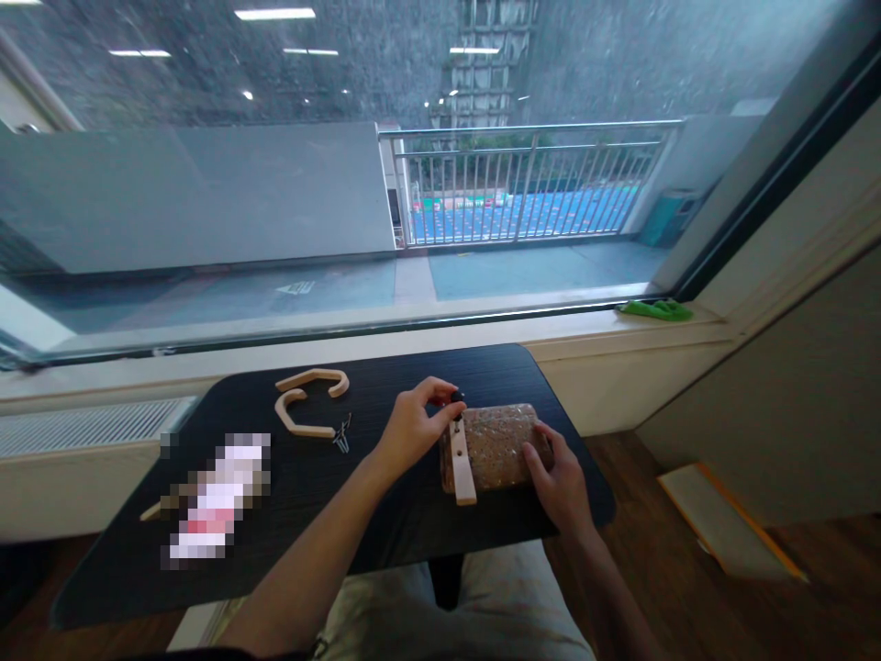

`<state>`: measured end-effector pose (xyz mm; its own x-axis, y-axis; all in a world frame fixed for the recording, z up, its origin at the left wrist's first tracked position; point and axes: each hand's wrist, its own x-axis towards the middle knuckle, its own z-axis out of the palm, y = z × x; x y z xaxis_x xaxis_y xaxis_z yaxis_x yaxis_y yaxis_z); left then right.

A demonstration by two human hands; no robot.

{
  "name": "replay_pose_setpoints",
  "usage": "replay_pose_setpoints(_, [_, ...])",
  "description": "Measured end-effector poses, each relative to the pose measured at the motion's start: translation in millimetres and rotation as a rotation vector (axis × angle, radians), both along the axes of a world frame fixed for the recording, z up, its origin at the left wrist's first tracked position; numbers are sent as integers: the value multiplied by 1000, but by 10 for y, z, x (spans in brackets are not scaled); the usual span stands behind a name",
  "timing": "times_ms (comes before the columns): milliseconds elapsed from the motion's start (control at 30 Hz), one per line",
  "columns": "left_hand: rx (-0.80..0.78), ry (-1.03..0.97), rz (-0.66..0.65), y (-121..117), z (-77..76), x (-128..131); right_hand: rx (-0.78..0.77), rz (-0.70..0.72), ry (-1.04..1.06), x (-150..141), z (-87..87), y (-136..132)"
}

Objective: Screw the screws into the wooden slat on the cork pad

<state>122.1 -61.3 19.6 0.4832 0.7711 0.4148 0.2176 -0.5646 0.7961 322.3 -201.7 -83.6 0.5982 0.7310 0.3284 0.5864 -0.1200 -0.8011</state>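
A brown speckled block (pixel 499 450) with a shiny surface, its material unclear, lies on the black table (pixel 385 523) in front of me. Across its left end rests a pale wooden strip (pixel 463 473) with dark holes, jutting past the near edge. My left hand (pixel 419 422) pinches a small black rounded piece (pixel 458 397) at the strip's far end; its exact kind is too small to tell. On the block's right end my right hand (pixel 561 477) is closed, thumb on top and fingers around the edge.
Left of my hands lie two curved wooden hooks (pixel 306 431) and several metal screws (pixel 342 436). A blurred-out item (pixel 220 496) is farther left. Beyond the table are a radiator (pixel 96 427), a window sill and a green cloth-like item (pixel 657 310).
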Motion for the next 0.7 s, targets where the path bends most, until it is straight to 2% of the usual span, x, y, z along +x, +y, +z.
replay_pose_setpoints(267, [-26, -6, -61, -5, -20, -18, 7, -5, -3, -3, 3, 10])
replay_pose_setpoints(533, [-188, -66, -137, 0, -48, -3, 14, 1, -4, 3, -12, 14])
replay_pose_setpoints(700, [-215, -95, -166, 11, -80, 4, 8, 0, 2, -4, -14, 12])
